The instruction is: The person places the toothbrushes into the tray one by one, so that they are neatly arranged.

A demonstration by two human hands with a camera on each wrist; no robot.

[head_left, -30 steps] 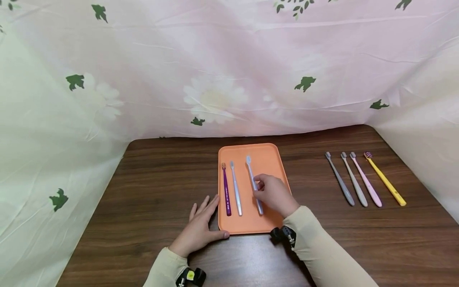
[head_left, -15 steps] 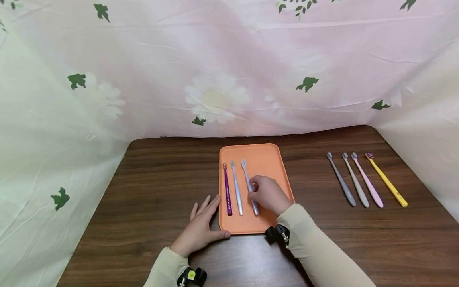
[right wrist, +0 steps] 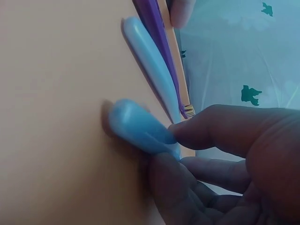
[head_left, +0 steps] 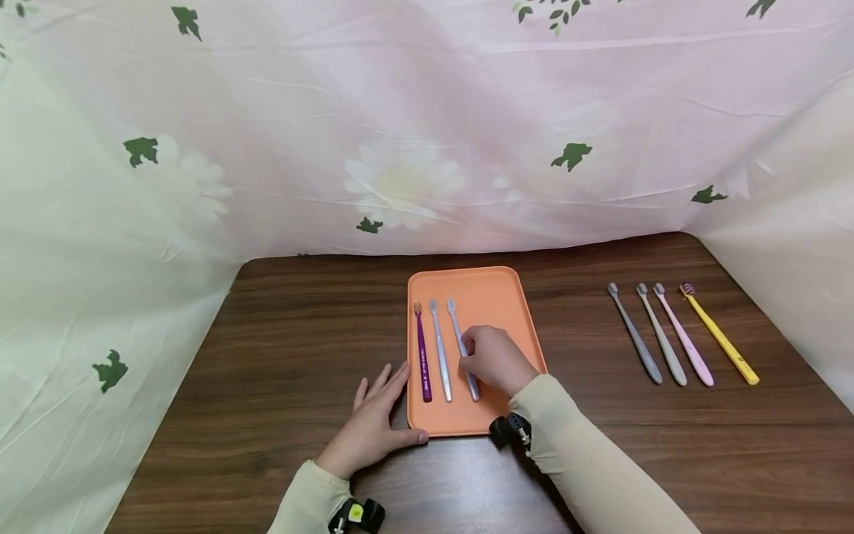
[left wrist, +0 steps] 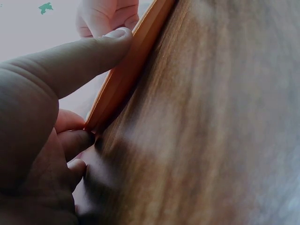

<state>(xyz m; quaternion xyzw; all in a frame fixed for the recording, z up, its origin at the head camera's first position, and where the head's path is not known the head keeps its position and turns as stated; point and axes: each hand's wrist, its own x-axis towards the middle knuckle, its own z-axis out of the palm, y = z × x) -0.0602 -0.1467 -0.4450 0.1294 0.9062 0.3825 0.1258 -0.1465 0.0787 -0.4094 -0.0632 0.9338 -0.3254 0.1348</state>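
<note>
On the orange tray my right hand pinches a pale blue-violet toothbrush between thumb and fingers. Its handle end shows in the right wrist view, close to the tray surface; whether it touches there I cannot tell. Left of it lie a light blue toothbrush and a purple toothbrush, heads pointing away from me. My left hand rests at the tray's near left corner, fingers spread along the side and the thumb against the front edge.
Several more toothbrushes lie in a row on the table to the right: a dark grey one, a light grey one, a pink one and a yellow one. A floral cloth hangs behind the brown table.
My right hand has slid the blue-violet toothbrush left, closer to the light blue one, and the brush is straighter alongside it. The left hand has stayed at the tray corner.
</note>
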